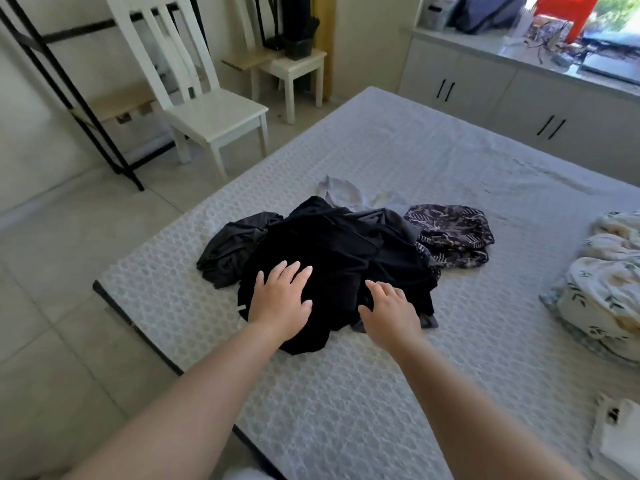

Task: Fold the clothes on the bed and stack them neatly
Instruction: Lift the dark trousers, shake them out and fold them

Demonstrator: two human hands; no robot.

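No readable text, label, brand or number shows anywhere; the small pale tag [242,308] on the black garment [332,258] at centre is too blurred to read.

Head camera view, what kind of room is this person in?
Most likely a home bedroom: a bed with a heap of clothes on it, a floral quilt bunched at one side, and a white chair beside it.
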